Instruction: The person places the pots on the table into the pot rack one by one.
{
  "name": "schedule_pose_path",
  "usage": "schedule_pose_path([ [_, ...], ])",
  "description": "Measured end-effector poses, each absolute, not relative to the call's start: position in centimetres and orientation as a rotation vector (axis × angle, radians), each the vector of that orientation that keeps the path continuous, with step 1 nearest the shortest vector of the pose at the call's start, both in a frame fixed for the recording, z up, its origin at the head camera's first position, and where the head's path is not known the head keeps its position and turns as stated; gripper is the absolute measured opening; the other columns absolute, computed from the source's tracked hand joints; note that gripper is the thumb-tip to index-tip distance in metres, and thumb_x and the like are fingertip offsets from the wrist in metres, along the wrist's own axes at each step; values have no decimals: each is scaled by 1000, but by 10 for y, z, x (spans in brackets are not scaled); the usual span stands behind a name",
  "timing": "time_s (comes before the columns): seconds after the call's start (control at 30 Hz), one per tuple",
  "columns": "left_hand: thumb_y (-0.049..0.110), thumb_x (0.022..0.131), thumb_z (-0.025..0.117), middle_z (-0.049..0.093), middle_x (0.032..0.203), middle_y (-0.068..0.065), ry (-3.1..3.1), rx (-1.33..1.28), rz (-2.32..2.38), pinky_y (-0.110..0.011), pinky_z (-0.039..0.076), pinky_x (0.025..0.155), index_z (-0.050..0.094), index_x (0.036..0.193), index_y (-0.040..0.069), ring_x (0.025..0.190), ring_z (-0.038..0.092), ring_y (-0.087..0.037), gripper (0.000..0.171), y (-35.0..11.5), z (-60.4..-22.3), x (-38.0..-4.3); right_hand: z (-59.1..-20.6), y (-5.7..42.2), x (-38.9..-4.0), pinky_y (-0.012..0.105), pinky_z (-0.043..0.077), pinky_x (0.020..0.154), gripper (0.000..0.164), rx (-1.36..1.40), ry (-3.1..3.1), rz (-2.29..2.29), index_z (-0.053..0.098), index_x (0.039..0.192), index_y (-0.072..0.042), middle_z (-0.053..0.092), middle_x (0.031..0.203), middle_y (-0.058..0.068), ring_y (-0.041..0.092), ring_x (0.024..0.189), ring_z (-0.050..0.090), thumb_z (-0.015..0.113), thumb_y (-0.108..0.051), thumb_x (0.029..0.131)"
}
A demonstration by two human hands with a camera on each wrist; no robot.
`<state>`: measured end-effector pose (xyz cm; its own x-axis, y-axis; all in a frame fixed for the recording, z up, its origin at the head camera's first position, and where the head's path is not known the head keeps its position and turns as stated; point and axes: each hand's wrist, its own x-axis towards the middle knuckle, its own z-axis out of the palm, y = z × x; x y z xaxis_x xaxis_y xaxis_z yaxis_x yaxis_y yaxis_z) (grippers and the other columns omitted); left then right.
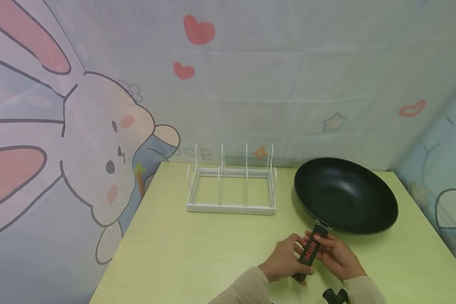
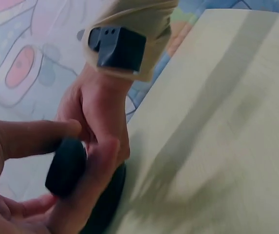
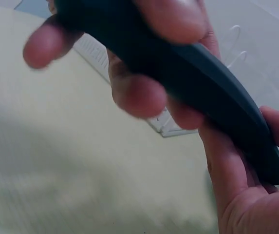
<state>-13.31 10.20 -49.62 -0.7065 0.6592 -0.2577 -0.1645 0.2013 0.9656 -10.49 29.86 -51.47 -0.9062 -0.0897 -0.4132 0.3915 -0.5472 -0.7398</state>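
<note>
A black wok (image 1: 346, 194) is at the right of the table, its handle (image 1: 310, 252) with red lettering pointing toward me. My left hand (image 1: 283, 259) holds the free end of the handle, fingers on one side and thumb on the other. Closer to the pan, my right hand (image 1: 340, 257) pinches the handle, thumb on top and fingers beneath. In the left wrist view the handle's dark end (image 2: 66, 168) sits between the left thumb and fingers. Both hands appear along the handle (image 3: 222, 92) in the right wrist view. Whether the pan touches the table is unclear.
A white wire rack (image 1: 231, 209) with several upright loops stands left of the wok on the pale yellow-green table (image 1: 167, 249). Behind the table hangs a printed cloth (image 1: 251, 84) with a rabbit and hearts; it also runs along the right side.
</note>
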Motion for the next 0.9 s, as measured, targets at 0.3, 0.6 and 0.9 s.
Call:
schedule_pose_path([
  [0.3, 25, 71, 90, 63, 80, 6, 2564, 823, 749, -19, 42, 57, 56, 125, 15, 65, 52, -5, 64, 117, -470, -125, -514, 300, -104, 25, 54, 96, 38, 454, 1250, -2521, 31, 137, -16, 66, 112, -5, 7, 104, 68, 49, -8, 104],
  [0.6, 32, 70, 88, 62, 71, 6, 2749, 974, 215, -23, 44, 51, 59, 117, 15, 61, 59, -8, 58, 130, -454, -119, -513, 300, -101, 22, 53, 90, 21, 401, 1252, -2536, 54, 117, -22, 66, 111, -5, 4, 102, 64, 50, -6, 104],
  [0.9, 26, 74, 85, 68, 81, 6, 2712, 925, 114, -21, 48, 56, 53, 135, 14, 68, 63, -7, 71, 139, -449, -115, -511, 300, -102, 22, 54, 91, 29, 456, 1349, -2506, 42, 129, -20, 63, 111, -5, 4, 102, 64, 50, -7, 104],
])
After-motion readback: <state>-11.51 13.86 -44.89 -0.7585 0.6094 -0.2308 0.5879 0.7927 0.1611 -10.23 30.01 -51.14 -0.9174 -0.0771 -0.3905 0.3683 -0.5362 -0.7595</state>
